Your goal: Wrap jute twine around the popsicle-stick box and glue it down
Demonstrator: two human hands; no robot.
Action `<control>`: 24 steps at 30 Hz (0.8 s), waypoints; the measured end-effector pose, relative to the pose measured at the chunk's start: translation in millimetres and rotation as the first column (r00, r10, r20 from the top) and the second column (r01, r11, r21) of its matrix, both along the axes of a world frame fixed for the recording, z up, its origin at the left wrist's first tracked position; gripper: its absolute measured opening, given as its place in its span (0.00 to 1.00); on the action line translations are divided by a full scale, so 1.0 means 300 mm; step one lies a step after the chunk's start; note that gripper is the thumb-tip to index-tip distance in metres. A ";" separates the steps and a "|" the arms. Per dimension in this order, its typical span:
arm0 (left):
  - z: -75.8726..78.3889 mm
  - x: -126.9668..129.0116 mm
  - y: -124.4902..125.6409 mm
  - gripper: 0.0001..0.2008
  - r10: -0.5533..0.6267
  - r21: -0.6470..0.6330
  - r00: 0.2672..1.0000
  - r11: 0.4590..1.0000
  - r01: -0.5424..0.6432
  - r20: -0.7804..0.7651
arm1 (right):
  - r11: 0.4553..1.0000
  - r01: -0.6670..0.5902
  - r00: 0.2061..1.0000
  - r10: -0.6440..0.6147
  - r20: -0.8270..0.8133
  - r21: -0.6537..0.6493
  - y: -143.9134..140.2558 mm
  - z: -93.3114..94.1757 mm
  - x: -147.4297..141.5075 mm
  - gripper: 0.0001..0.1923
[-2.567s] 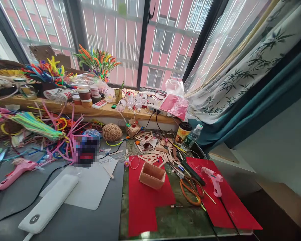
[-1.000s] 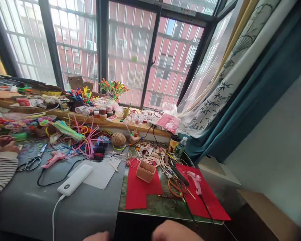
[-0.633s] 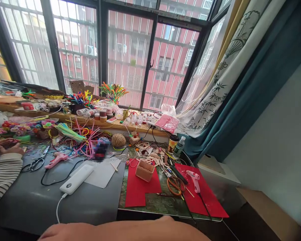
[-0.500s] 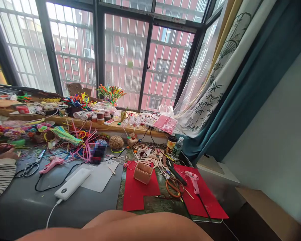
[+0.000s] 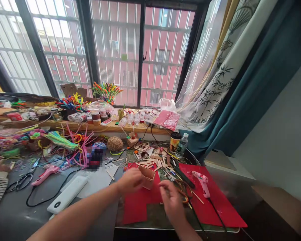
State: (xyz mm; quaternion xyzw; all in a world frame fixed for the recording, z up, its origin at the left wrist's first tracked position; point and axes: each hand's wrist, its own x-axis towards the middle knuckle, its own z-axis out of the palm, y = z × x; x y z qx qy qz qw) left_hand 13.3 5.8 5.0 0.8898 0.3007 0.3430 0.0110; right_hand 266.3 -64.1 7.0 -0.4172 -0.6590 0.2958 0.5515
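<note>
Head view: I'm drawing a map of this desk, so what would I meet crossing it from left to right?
Scissors → white device → twine ball → left hand → open cardboard box → right hand → pink glue gun lying on a red sheet.

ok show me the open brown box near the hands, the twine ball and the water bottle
open brown box (image 5: pixel 148 183), head view, outer front wall
twine ball (image 5: pixel 115 144), head view, wound side
water bottle (image 5: pixel 182 147), head view, mid body
</note>
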 end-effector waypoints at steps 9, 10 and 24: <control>-0.074 -0.161 0.207 0.06 0.331 -0.095 0.873 0.943 -0.319 0.357 | 0.975 -0.027 0.990 0.056 0.128 -0.219 0.234 -0.206 -0.029 0.48; -0.096 -0.175 0.218 0.05 0.360 -0.118 0.848 0.932 -0.342 0.388 | 0.964 -0.046 0.987 0.084 0.136 -0.262 0.244 -0.213 -0.051 0.51; -0.111 -0.191 0.170 0.41 0.311 -0.660 0.717 0.701 0.269 0.623 | 0.876 -0.327 0.944 0.317 -0.089 -0.353 0.367 -0.149 -0.178 0.37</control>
